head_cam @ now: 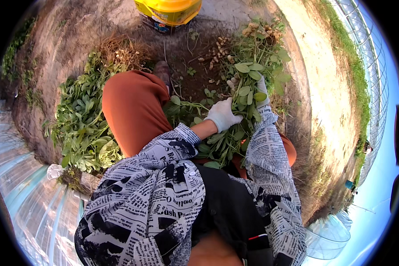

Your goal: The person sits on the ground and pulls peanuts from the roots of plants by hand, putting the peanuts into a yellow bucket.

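A bundle of uprooted peanut plants (244, 94) lies across my lap and before my right knee, with its leaves towards me. My left hand (221, 114), in a white glove, grips the leafy stems; its fingertips partly vanish among the leaves. Higher on the same bundle is my gloved right hand (262, 85), wrapped around the stems and largely covered by foliage. Pale pods (251, 30) hang at the root end, pointing away from me. Loose peanut pods (219, 50) form a small pile on the soil left of the roots.
A yellow and black plastic bucket (168, 15) stands ahead. To my left lies a large heap of peanut plants (86, 113), its dry roots (123, 51) at the far end. Clear plastic sheeting (36, 193) borders the lower left. A greenhouse frame (374, 83) rises at far right.
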A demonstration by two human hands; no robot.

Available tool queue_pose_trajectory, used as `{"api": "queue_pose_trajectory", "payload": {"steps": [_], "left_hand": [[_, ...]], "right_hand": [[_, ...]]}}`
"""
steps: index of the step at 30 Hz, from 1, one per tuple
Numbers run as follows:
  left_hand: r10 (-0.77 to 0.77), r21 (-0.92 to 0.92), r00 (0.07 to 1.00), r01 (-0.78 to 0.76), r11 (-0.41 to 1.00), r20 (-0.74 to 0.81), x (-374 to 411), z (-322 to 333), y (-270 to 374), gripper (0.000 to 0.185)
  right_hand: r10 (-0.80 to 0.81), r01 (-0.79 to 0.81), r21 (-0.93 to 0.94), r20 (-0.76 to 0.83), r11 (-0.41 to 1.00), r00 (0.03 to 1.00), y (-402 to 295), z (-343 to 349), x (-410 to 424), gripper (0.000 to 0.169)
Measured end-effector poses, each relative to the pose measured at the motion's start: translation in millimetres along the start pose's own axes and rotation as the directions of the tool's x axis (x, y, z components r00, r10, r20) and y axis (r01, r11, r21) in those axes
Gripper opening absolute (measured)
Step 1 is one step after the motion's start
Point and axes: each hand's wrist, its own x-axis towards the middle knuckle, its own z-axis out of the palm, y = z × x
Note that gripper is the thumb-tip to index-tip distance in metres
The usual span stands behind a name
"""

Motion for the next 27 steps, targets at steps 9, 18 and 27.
{"api": "queue_pose_trajectory", "payload": {"steps": [9, 18, 27], "left_hand": [[-0.102, 0.286, 0.985, 0.138, 0.948, -0.137, 7, 9, 10, 0.066], [0.365, 0.258, 0.924, -0.328, 0.909, -0.111, -14, -11, 24, 0.071], [0.248, 0.238, 0.954, -0.205, 0.949, -0.167, 16, -149, 57, 0.079]], "right_hand": [[-0.196, -0.143, -0.661, -0.411, 0.736, 0.89, 0, 25, 19, 0.024], [-0.458, -0.128, -0.991, -0.097, -0.038, 0.884, -92, 34, 29, 0.048], [-0.217, -0.121, -0.938, -0.05, -0.326, 0.975, -161, 77, 1, 0.04]]}}
